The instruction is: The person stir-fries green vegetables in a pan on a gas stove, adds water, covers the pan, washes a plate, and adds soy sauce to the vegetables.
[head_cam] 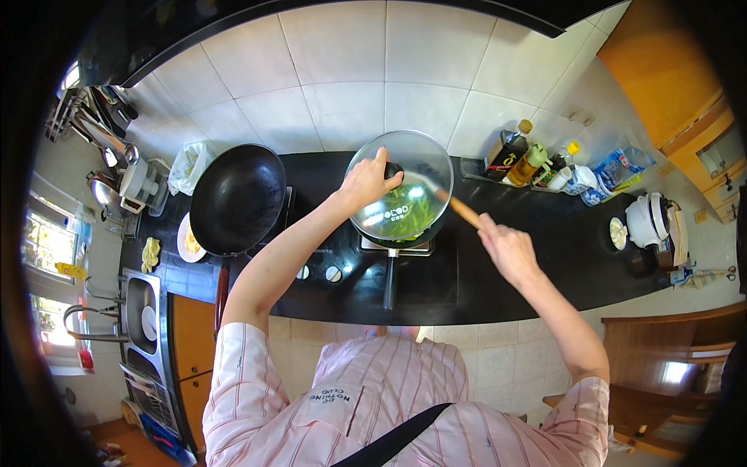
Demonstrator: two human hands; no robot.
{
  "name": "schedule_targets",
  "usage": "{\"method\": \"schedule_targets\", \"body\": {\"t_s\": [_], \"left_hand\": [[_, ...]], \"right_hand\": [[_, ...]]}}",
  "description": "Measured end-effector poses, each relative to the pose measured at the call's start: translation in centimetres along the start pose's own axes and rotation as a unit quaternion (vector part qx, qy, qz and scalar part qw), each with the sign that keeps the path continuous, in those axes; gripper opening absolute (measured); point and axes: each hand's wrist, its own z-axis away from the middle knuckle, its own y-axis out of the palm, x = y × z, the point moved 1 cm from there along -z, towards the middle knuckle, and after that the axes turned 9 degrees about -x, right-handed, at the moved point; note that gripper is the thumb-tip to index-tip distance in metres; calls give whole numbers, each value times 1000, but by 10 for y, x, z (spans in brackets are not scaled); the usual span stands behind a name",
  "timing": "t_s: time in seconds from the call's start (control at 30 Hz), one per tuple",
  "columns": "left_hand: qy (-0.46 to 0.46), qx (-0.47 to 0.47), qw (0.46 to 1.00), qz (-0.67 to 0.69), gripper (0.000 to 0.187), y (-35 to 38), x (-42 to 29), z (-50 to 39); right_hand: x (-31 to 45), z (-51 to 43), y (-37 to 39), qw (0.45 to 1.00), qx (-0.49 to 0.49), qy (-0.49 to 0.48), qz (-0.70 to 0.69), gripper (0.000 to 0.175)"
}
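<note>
Over the right-hand burner stands a frying pan with its dark handle pointing towards me. Green leafy vegetables show in it through a transparent glass lid. My left hand grips the black knob of this lid, which is tilted above the pan. A wooden-handled spatula reaches in from the right, held near the end of its handle by my right hand. Its head is beneath the lid among the vegetables and only partly visible.
A large black wok sits on the left burner, with a plate of food beside it. Oil and sauce bottles line the wall at right. A white rice cooker stands far right. The sink is at far left.
</note>
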Motion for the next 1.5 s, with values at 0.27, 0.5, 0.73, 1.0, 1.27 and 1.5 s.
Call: {"method": "schedule_targets", "body": {"t_s": [0.27, 0.5, 0.73, 1.0, 1.27, 1.5], "left_hand": [[2, 13, 1000, -18, 49, 2, 3, 3], [21, 11, 999, -30, 47, 7, 3, 1], [15, 16, 999, -39, 48, 8, 14, -4], [34, 1, 999, -26, 48, 7, 13, -8], [46, -7, 999, -21, 48, 8, 6, -5], [3, -6, 1000, -4, 46, -10, 4, -1]], "right_hand": [[-5, -59, -36, 955, 212, 190, -86, 28], [-40, -14, 58, 657, 361, 402, -525, 19], [3, -1, 80, 785, 188, 372, -458, 29], [-2, 3, 38, 845, 182, 287, -413, 28], [23, 24, 28, 976, 49, 108, -185, 22], [-6, 9, 20, 999, -24, -10, -36, 36]]}}
